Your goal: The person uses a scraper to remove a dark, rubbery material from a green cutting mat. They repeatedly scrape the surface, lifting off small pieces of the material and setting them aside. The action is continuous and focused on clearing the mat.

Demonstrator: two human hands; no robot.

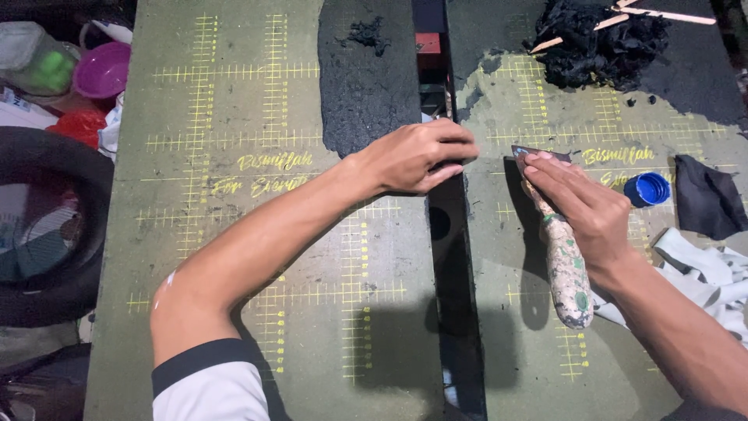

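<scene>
My right hand grips a putty knife with a paint-stained handle. Its fingers press the blade flat on the right green board, next to the dark gap between the two boards. My left hand rests with curled fingers on the inner edge of the left green board, just below a spread patch of black paste. The two hands lie close together on either side of the gap. What the left fingers pinch, if anything, is hidden.
A heap of black paste with wooden sticks sits at the back right. A blue cap, a black cloth and a white rag lie at the right. A tyre, purple bowl and plastic jar stand left.
</scene>
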